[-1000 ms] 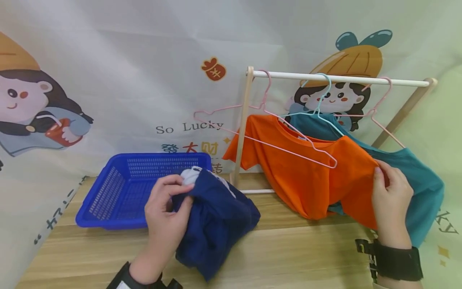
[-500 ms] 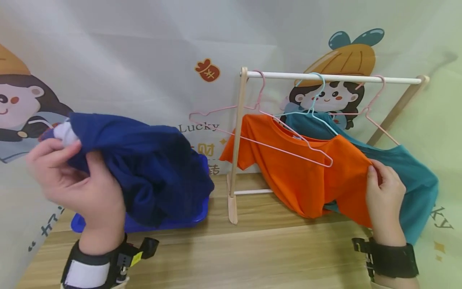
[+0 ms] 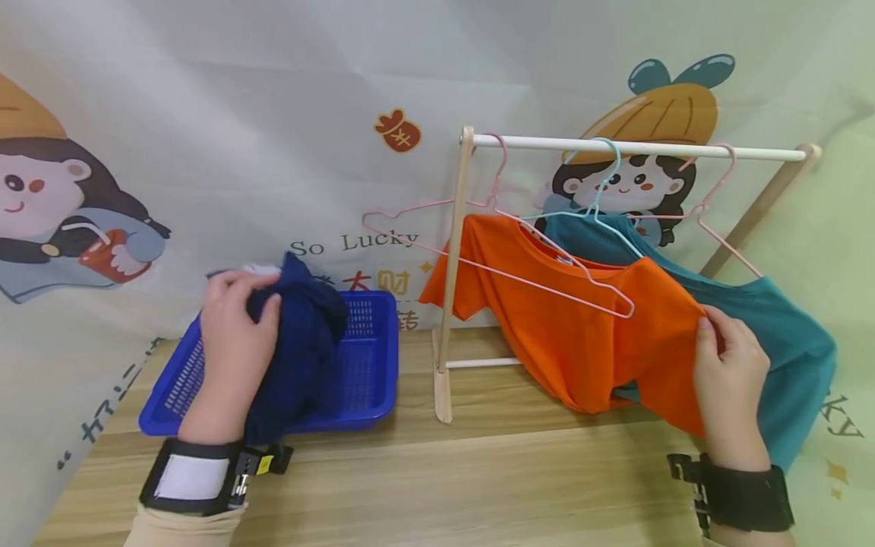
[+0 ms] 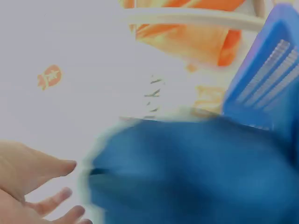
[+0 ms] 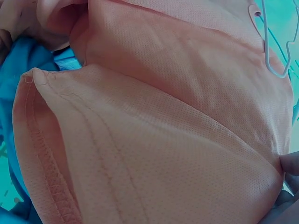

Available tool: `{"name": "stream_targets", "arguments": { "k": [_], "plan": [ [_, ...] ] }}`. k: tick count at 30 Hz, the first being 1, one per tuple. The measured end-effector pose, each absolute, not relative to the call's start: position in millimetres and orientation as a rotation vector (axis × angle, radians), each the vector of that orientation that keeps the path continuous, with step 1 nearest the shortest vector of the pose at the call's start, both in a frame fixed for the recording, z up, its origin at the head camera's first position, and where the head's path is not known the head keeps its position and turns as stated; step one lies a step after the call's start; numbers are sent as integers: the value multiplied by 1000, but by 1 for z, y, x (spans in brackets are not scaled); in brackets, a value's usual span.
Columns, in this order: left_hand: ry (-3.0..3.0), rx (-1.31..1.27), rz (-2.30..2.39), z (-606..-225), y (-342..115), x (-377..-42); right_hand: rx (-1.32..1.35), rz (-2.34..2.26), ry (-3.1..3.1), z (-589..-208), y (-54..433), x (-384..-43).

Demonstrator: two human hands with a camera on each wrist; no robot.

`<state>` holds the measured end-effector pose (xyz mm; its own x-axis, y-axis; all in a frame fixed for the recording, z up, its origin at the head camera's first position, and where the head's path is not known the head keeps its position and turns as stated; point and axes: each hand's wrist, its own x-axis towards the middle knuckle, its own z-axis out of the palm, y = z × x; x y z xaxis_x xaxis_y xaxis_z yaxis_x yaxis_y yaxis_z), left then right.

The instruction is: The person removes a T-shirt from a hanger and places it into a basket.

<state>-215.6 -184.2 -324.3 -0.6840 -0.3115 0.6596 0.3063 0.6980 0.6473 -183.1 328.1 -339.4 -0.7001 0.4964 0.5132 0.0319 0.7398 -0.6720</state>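
Observation:
My left hand [image 3: 235, 327] is over the left part of the blue plastic basket [image 3: 372, 357], beside a crumpled navy garment [image 3: 297, 349]. In the left wrist view its fingers [image 4: 56, 201] are spread, with a gap between them and the blurred garment. The garment lies partly in the basket and drapes over its front rim. My right hand [image 3: 731, 380] pinches the orange T-shirt [image 3: 581, 334] near the sleeve at its right shoulder side. That shirt hangs on a light blue hanger [image 3: 604, 190]; in the right wrist view its fabric [image 5: 177, 112] looks pinkish.
A small wooden clothes rack with a white rail [image 3: 547, 143] stands on the wood-grain table [image 3: 465, 486]. From its left end hangs a bare pink hanger [image 3: 495, 201] in front of the orange shirt. Behind, a teal T-shirt [image 3: 796, 342] hangs on another pink hanger [image 3: 707, 209].
My left hand carried the navy garment leftward from in front of the rack, lifted it over the basket, then lowered it there and let go. The right hand keeps its pinch on the orange T-shirt.

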Motion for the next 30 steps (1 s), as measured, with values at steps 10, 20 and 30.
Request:
{"name": "stream_targets", "arguments": {
  "k": [10,20,30],
  "plan": [
    [-2529,-26,-841,-356,-187,-211,-373,826,-2219,-339,330,-182],
    [-2624,-151,-842,-370,-187,-203,-340,885,-2275,-329,322,-185],
    [-2770,-390,-806,-395,-167,-186,-181,758,-2166,-331,313,-188]
  ]
}}
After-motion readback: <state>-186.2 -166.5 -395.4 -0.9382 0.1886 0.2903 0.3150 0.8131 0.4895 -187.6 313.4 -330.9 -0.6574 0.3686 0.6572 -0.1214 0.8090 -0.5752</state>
